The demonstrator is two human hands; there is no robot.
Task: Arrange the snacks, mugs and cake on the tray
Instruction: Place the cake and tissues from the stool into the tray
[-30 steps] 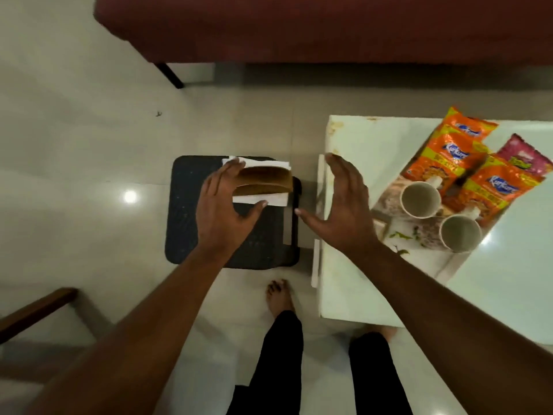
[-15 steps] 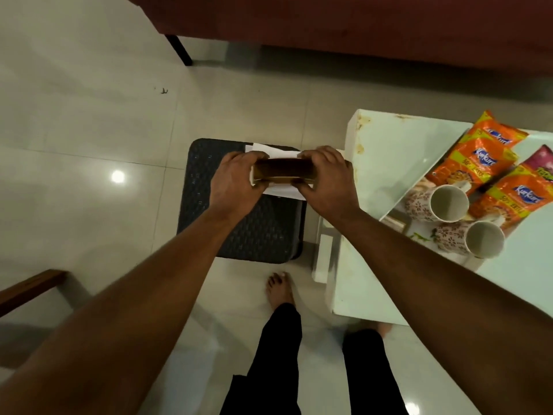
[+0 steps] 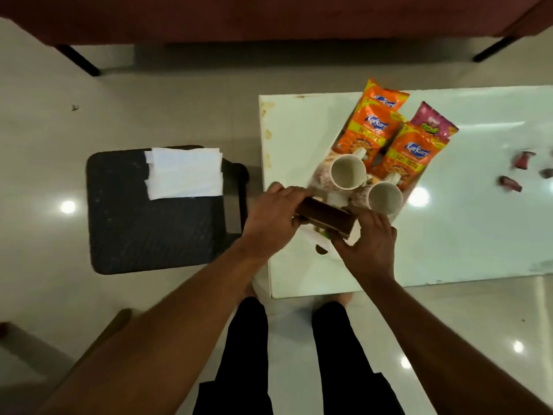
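Brown cake [image 3: 325, 216] is grasped at both ends. My left hand [image 3: 273, 218] curls its fingers over the left end; my right hand [image 3: 369, 239] grips the right end, thumb on the near side. Both grips are closed on the cake.

Position: the cake is over the near end of the tray [image 3: 315, 238], which lies on the white table [image 3: 478, 223]. I cannot tell whether its underside is touching the tray.

Adjacent items:
- Two white mugs stand on the tray just beyond the cake, mouths up. The near mug [image 3: 384, 199] is just beside my right fingers; the far mug [image 3: 348, 172] is behind the cake's middle. These bound the space on the far side.
- Two orange snack packets [image 3: 374, 127] [image 3: 410, 154] and a pink packet [image 3: 434, 124] lie behind the mugs, at the tray's far end.
- Small wrapped pieces [image 3: 510, 184] lie on the table, well apart to the right.
- A black stool [image 3: 155, 223] stands left of the table, carrying white paper sheets [image 3: 185, 172].

Appearance: a long rectangular block, dark brown on top, with a thin lighter band along its near side.

Orientation: the long axis runs from far-left to near-right, across the tray's near end. The block lies roughly level, broad face up.
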